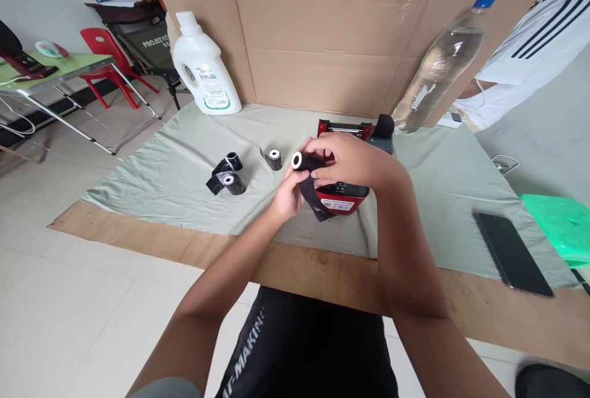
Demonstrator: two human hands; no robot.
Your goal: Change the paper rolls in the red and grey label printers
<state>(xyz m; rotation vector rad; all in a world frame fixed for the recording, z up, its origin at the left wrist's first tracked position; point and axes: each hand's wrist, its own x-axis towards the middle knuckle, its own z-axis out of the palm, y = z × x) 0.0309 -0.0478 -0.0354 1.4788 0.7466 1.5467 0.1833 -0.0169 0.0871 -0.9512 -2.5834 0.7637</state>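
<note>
A roll of black ribbon [310, 163] with a white core is held between my two hands, its loose end hanging down in front of a red and black machine like a label printer [357, 190]. My left hand [290, 192] closes round the roll's left end, with the thumb below the core. From the right, my right hand [353, 155] grips the other end with bent fingers, hiding much of the machine. On the cloth to the left are a small black roll [275, 159] and two more black rolls [234, 184] [233, 160] with loose tails.
A white detergent bottle [207, 72] and a large clear bottle with a blue cap [442, 66] stand against a cardboard panel [322, 29]. A phone [511, 253] lies at the right. A person's white sleeve [548, 35] shows behind the panel; a green stool [557, 226] stands at the table's right.
</note>
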